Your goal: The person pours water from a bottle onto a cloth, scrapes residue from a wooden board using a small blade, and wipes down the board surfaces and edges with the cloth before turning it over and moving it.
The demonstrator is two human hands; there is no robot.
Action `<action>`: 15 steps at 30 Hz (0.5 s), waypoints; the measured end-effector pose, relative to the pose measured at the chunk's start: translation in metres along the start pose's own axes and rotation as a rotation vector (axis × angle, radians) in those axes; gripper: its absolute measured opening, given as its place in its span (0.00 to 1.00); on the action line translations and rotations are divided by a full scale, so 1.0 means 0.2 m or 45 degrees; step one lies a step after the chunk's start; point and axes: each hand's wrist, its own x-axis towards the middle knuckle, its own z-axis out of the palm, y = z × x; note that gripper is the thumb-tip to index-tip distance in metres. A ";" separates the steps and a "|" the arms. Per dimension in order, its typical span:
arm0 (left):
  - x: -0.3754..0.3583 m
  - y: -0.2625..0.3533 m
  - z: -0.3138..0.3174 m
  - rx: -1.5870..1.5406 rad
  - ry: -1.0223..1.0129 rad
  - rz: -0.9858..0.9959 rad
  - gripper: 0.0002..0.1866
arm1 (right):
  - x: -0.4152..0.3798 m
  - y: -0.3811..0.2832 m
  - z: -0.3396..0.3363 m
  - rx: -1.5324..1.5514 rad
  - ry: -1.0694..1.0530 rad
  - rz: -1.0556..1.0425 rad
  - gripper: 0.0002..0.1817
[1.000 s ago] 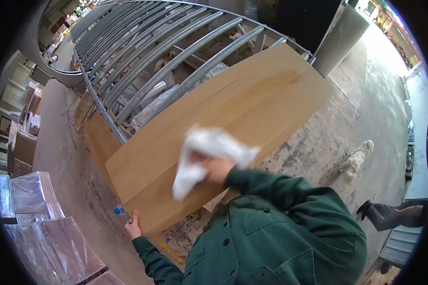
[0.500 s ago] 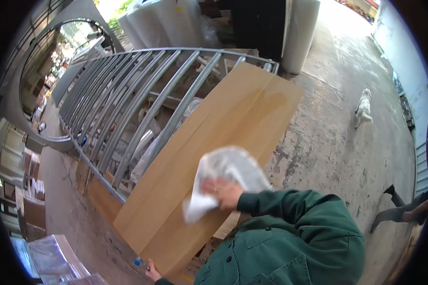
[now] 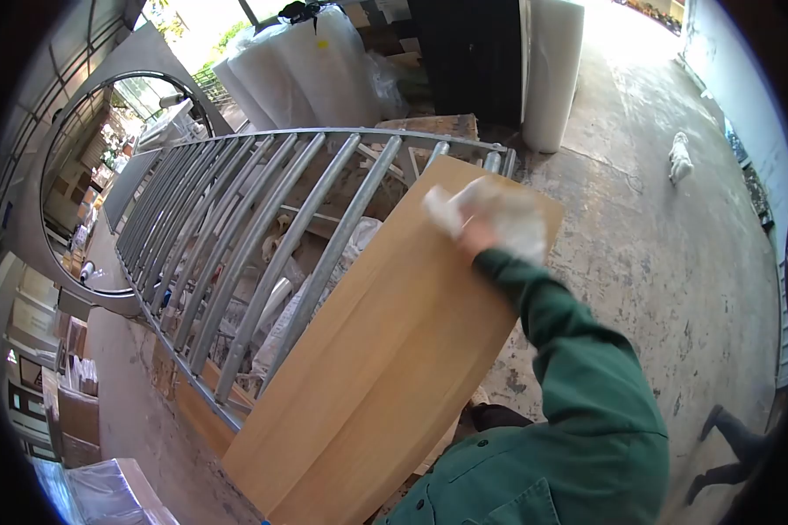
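Note:
A long wooden board [image 3: 385,341] lies at a slant over the end of a metal roller conveyor [image 3: 263,236]. My right hand [image 3: 476,234], blurred by motion, has hold of a white cloth [image 3: 515,217] and is at the board's far end. The cloth spreads around the fingers and hides part of the surface. Its green-sleeved arm stretches out along the board's right side. My left hand is out of view.
Wrapped rolls [image 3: 324,70] stand behind the conveyor, and another white roll [image 3: 552,79] stands upright farther right. A white dog [image 3: 679,157] is on the concrete floor. Another person's legs [image 3: 735,451] show at the right. Plastic-wrapped boxes [image 3: 105,490] sit lower left.
My right hand has moved the cloth from the near middle of the board to its far end. My left hand, at the near edge before, has left the view. The dog has moved farther away.

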 end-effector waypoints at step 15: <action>-0.02 0.10 -0.01 -0.240 -0.139 -0.079 0.37 | 0.44 0.20 -0.18 -0.393 0.226 -0.041 0.29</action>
